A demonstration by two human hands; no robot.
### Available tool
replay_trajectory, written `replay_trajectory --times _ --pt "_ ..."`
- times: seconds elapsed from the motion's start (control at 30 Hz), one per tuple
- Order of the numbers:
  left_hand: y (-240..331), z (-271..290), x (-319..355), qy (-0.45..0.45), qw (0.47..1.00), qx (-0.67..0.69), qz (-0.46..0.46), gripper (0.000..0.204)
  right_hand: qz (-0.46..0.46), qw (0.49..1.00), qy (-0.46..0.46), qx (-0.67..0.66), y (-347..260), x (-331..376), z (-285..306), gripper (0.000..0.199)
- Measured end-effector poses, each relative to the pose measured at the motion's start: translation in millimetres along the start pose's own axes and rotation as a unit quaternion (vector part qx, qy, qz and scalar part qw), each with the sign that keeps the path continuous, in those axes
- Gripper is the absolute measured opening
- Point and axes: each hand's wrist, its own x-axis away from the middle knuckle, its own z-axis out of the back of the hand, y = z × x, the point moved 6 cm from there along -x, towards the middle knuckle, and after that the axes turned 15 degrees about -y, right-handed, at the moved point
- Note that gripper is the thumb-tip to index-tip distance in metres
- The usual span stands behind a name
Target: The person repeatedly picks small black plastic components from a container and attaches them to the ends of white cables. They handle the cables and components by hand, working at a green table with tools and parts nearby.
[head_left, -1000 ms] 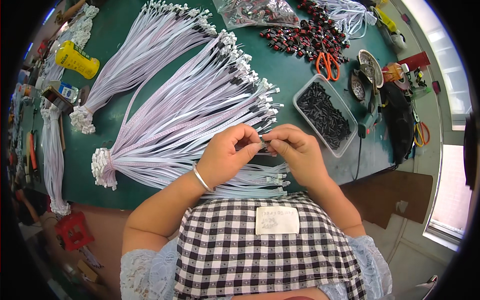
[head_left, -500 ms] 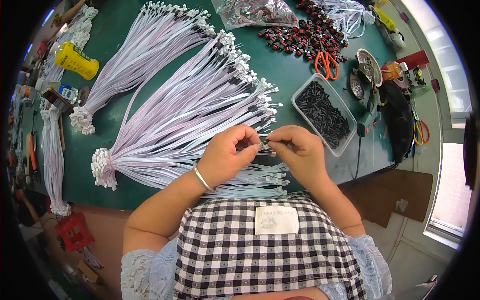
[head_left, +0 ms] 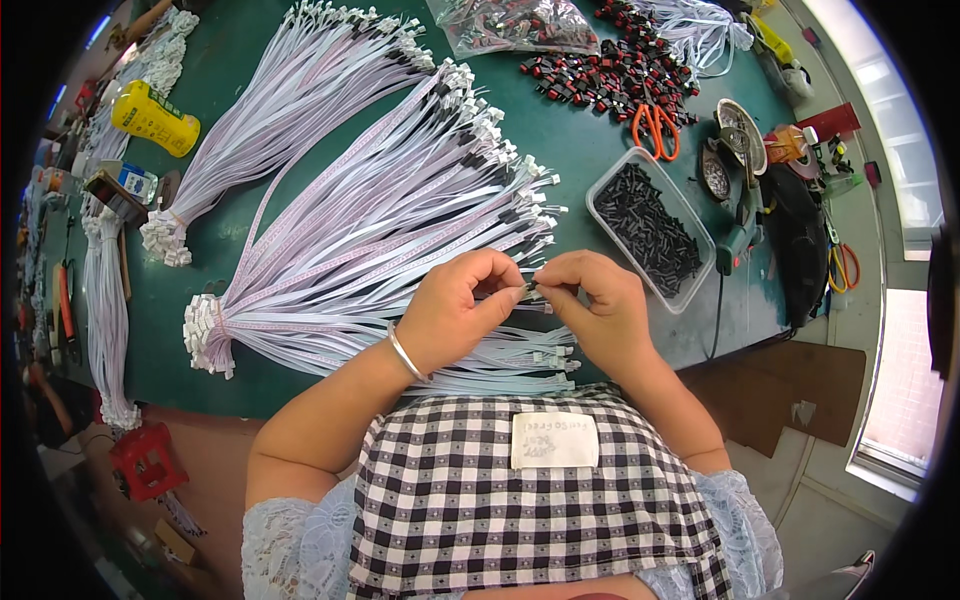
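Green covers the tabletop (head_left: 575, 150). At ten o'clock the fanned flat cables (head_left: 330, 240) mix white with pale pink, with black near many tips; farther out, the bottle (head_left: 155, 118) is yellow. One o'clock: a red-and-black pile of small parts (head_left: 610, 85), then orange-handled scissors (head_left: 655, 130). Two o'clock: black pieces (head_left: 650, 235) in a clear tub (head_left: 705, 258). Six o'clock: a black-and-white checked apron (head_left: 440, 490). Eight o'clock: a red stool (head_left: 148, 465).

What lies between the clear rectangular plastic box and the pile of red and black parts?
Scissors with orange handles lie there; the head view shows this.
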Motion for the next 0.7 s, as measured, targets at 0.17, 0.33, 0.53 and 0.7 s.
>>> replay_trajectory --times 0.17,0.33,0.53,0.7 --pt "-0.2 0.8 -0.1 0.005 1.0 -0.008 -0.004 0.012 0.0 1.0 -0.003 0.0 -0.8 0.6 0.0 0.015" --pt "-0.3 0.8 0.3 0.002 1.0 -0.016 -0.01 0.013 0.042 0.999 -0.007 0.017 -1.3 -0.6 -1.3 0.015" --pt "18.5 1.8 4.9 0.011 0.982 -0.176 -0.064 0.025 0.01 1.0 -0.023 0.005 6.9 -0.2 -3.4 0.015" --pt "17.1 3.5 7.1 -0.006 0.946 -0.316 -0.072 0.035 0.008 0.999 -0.038 -0.011 8.8 -2.0 -5.9 0.013"
